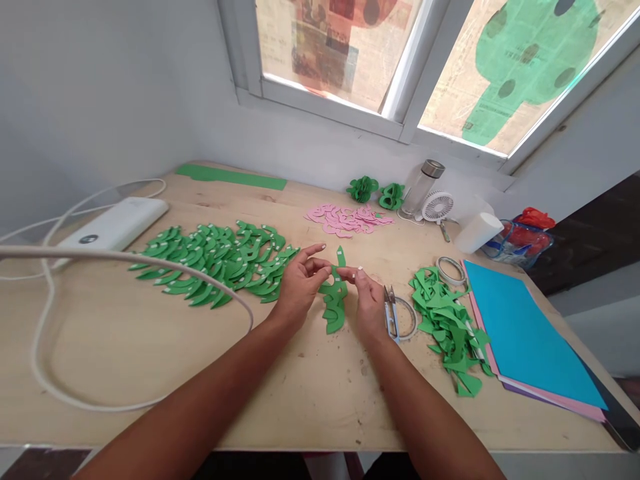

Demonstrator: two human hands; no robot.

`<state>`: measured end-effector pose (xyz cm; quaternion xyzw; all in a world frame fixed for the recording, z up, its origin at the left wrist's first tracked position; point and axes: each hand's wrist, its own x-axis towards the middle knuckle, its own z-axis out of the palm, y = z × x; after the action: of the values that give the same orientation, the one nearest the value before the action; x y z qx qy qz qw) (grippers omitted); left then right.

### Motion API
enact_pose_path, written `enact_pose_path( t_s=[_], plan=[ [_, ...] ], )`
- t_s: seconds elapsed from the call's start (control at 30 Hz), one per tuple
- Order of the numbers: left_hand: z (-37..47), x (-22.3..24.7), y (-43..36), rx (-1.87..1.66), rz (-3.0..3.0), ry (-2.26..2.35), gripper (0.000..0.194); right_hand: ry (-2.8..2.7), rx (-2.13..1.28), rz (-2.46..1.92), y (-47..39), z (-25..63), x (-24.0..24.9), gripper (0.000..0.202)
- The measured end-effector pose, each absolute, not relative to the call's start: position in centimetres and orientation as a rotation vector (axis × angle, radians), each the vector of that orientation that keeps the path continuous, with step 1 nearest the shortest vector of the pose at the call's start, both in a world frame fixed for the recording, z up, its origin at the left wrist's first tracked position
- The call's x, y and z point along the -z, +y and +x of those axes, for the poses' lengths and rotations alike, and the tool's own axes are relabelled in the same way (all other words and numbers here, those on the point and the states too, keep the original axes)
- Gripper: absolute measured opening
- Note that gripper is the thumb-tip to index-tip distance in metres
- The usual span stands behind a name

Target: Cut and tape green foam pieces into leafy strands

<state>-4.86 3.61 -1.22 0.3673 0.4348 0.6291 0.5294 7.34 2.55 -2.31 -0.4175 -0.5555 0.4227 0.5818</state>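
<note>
Between my hands, at the middle of the table, lies a small cluster of curved green paper cutouts (334,313) with white tabs on some of them. My left hand (300,283) pinches the upper part of a cutout between thumb and forefinger, its other fingers loosely bent. From the right, the forefinger of my right hand (369,300) reaches the same cutout, and its grip is partly hidden. White spots show at its fingertips; whether nails or tape bits, I cannot tell. Beside my right wrist lie blue-handled thread snips (393,320) and a tape roll (411,320).
Left stand a heap of green cutouts (215,260) and a white power bank (110,227) with a cable (190,270) looping forward. Pink cutouts (345,220), a bottle (420,187) and a small fan (438,208) are behind. Green scraps (450,327) and blue sheets (525,327) lie right.
</note>
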Motion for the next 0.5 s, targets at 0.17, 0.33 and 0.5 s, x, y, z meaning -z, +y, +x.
enact_pose_path(
  t_s=[0.17,0.33,0.5],
  plan=[
    [-5.0,1.2,3.7,-1.51,0.836,1.021,0.045,-1.306,-0.966,-0.949,2.4,7.3,2.0,0.041],
    [-5.1,0.9,3.5,-1.418,0.748,0.869,0.045,-1.111,-0.977,-0.972,3.0,7.6,2.2,0.042],
    [-5.1,0.2,2.9,-1.236,0.722,0.734,0.044,-0.941,-1.067,-0.972,3.7,8.0,2.4,0.045]
  ],
)
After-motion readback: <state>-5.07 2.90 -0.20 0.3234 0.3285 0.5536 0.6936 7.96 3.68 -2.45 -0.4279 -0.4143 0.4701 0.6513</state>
